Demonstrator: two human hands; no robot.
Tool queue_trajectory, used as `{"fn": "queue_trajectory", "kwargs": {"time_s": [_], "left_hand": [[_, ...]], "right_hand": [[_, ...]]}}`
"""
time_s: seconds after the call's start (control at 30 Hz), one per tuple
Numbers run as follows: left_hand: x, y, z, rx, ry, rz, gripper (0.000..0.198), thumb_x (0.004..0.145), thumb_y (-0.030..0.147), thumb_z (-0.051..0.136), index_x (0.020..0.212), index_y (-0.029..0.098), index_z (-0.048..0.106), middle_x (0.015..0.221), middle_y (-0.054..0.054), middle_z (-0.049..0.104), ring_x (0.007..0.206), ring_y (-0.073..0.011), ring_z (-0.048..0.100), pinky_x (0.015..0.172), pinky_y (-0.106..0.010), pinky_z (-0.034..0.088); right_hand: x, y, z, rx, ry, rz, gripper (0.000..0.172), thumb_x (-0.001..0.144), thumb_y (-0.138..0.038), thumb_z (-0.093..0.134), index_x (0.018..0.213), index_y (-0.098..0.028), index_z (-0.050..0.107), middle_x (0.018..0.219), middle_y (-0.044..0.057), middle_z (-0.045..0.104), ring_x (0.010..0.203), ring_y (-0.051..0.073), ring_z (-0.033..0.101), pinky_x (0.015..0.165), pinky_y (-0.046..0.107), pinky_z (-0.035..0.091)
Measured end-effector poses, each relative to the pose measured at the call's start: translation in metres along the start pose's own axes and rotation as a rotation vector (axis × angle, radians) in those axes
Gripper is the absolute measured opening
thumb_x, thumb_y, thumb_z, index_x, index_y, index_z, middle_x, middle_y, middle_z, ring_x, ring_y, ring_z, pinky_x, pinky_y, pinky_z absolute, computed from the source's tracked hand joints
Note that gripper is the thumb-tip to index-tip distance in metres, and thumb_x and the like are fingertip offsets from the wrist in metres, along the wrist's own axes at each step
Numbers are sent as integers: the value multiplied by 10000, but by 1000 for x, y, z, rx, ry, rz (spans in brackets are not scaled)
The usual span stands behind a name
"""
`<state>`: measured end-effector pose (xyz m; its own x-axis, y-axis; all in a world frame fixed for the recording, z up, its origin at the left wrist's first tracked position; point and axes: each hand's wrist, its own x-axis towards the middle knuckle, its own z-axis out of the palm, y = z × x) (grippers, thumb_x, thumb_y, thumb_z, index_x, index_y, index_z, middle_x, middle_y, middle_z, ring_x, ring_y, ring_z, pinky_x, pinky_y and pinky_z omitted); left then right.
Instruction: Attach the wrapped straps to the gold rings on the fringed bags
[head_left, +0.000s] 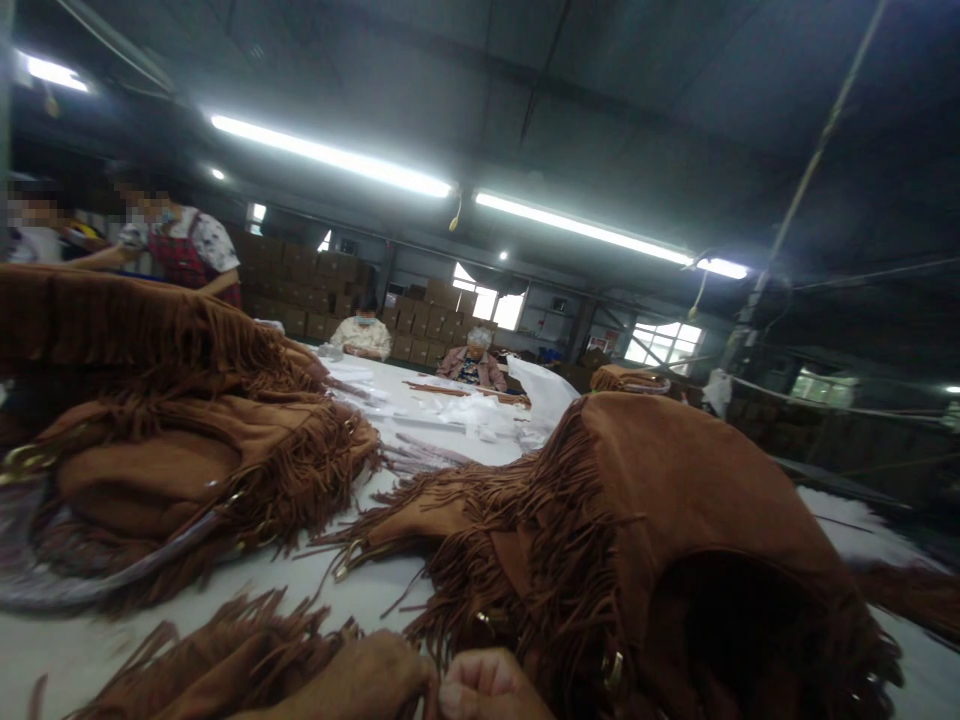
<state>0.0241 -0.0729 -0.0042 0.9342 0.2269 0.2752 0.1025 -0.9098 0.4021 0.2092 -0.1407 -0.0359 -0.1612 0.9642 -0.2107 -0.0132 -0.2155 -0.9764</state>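
Knuckles first: at the very bottom edge the left hand (360, 678) and the right hand (491, 690) were drawn up side by side, almost touching, both curled with the fingers tucked in tight. From where I stood I could not tell what they pinched, if anything; the fingertips were buried in brown fringe (540, 560).

That fringe hung from a tan suede fringed bag (675, 520), which lay slumped on the white table (97, 655) just above and to the right of the right hand, its dark mouth gaping toward the wearer. A small metal buckle (613, 668) glinted among the strands beside the right hand. More loose fringe (225, 650) sprawled by the left hand, and a heap of bags (187, 440) sat further left.

To my eye the trouble lay in those strands: so many hung tangled round the buckle that a sharp tug with fists closed like that could snag one on the metal and tear it, or drag the whole bag sideways.

Far down the table two seated workers (474, 365) bent over white sheets (465, 415).
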Motion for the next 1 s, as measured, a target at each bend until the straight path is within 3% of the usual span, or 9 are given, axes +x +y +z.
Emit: {"fn": "queue_trajectory", "kwargs": {"time_s": [0.07, 0.1, 0.17, 0.3, 0.47, 0.73, 1.0], "left_hand": [[-2, 1, 0, -55, -26, -72, 157, 864, 373, 539, 899, 227, 586, 838, -9, 599, 731, -132, 545, 647, -241, 454], [-4, 0, 0, -87, -32, -117, 147, 855, 360, 538, 885, 220, 574, 808, -5, 589, 711, -131, 524, 632, -235, 427], [-7, -6, 2, -136, -56, -166, 189, 839, 374, 551, 892, 193, 562, 792, -6, 576, 685, -127, 497, 610, -234, 385], [-12, -24, 11, -143, 69, -93, 342, 849, 481, 535, 936, 151, 560, 849, -47, 590, 764, -152, 516, 688, -252, 391], [-14, -29, 17, -144, 193, 61, 341, 882, 460, 502, 920, 129, 580, 811, -65, 609, 778, -157, 548, 736, -251, 412], [-12, -26, 12, -54, 70, 149, 300, 903, 378, 489, 926, 98, 592, 819, -92, 625, 786, -180, 557, 737, -276, 428], [-8, -21, 19, 117, 50, -11, 297, 906, 401, 465, 912, 126, 576, 840, -72, 638, 783, -184, 575, 714, -282, 432]], "right_hand": [[-7, -3, 6, 65, -16, 54, 565, 529, -691, 697, 603, -176, 477, 426, -93, 343, 362, 35, 231, 381, 202, 138], [-11, -5, 8, 92, 12, 70, 502, 621, -643, 674, 647, -176, 492, 434, -97, 338, 354, 37, 212, 366, 199, 123], [-13, -9, 10, 138, 28, 92, 419, 670, -516, 715, 644, -168, 483, 461, -99, 330, 383, 28, 187, 366, 179, 109], [-9, -16, 9, 137, 31, 116, 365, 718, -459, 700, 652, -164, 496, 454, -102, 301, 386, 27, 146, 356, 166, 106], [-11, -20, 11, 135, 34, 123, 336, 705, -422, 714, 646, -155, 518, 453, -96, 308, 386, 24, 155, 356, 162, 108], [-9, -19, 8, 95, 39, 173, 323, 657, -421, 744, 598, -155, 569, 408, -88, 310, 358, 24, 184, 351, 178, 104], [-16, -27, 20, -62, 294, 71, 347, 609, -450, 768, 590, -159, 579, 414, -60, 393, 348, 33, 259, 323, 181, 127]]}}
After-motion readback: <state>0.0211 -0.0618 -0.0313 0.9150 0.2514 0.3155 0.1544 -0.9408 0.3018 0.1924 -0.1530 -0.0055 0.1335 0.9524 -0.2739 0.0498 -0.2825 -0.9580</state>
